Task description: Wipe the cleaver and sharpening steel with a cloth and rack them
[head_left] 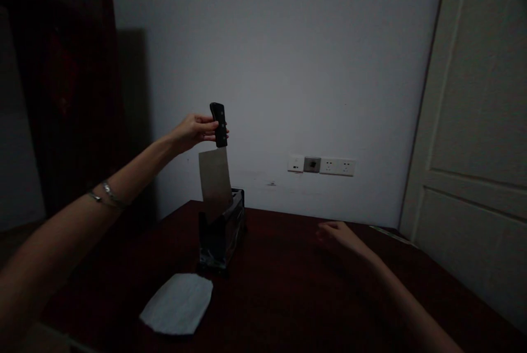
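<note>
My left hand (193, 130) is raised above the table and grips the black handle of a cleaver (214, 177). Its broad steel blade hangs straight down, and the lower edge sits in the top of a dark knife block (222, 235). My right hand (340, 235) rests on the dark red table (288, 298) to the right of the block, fingers loosely curled, with nothing visible in it. A bracelet circles my left wrist.
A white folded cloth (178, 303) lies on the table in front of the block. A strip of wall sockets (321, 165) is on the pale wall behind. A white door (477, 139) stands at the right and dark furniture (61, 95) at the left.
</note>
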A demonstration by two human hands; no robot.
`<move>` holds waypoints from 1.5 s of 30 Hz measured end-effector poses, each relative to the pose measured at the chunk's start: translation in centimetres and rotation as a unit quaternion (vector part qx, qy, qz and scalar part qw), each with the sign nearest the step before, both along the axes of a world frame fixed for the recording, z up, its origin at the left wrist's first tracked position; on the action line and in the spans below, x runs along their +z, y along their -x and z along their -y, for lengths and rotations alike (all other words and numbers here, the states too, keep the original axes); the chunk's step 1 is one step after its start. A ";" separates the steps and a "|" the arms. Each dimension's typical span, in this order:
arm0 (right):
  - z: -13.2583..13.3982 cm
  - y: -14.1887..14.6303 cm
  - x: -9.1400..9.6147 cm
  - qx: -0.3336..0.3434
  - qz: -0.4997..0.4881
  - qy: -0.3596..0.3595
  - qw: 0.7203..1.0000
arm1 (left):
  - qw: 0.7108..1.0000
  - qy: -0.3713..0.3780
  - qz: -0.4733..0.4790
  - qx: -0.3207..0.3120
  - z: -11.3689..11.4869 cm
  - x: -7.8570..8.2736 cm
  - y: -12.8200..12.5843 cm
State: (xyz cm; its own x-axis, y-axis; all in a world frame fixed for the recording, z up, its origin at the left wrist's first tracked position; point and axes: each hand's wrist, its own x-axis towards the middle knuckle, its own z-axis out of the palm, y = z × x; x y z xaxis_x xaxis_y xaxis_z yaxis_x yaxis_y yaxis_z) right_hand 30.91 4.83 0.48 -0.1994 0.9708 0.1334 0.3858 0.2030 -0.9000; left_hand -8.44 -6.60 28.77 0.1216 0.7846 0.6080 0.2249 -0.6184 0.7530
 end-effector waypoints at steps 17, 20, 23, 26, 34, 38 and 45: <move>11.3 3.7 11.5 0.214 -0.254 0.206 0.920 | 0.995 -0.010 -0.077 -0.066 -4.0 -12.9 -14.2; 10.5 4.0 10.8 0.242 -0.263 0.260 0.897 | 0.991 -0.036 -0.105 -0.078 -4.6 -14.5 -15.6; 9.8 4.2 9.9 0.261 -0.286 0.286 0.876 | 0.987 -0.056 -0.117 -0.092 -4.9 -15.8 -16.6; 9.3 4.2 9.0 0.255 -0.325 0.289 0.863 | 0.985 -0.077 -0.120 -0.095 -4.8 -16.7 -17.3; 9.0 4.7 7.9 0.217 -0.421 0.292 0.831 | 0.986 -0.119 -0.102 -0.064 -4.8 -18.6 -18.2; 8.6 5.2 7.4 0.172 -0.475 0.290 0.813 | 0.978 -0.164 -0.123 -0.027 -5.0 -20.1 -18.2; 7.5 5.9 6.4 0.158 -0.520 0.300 0.784 | 0.929 -0.303 -0.202 -0.061 -4.8 -22.7 -17.6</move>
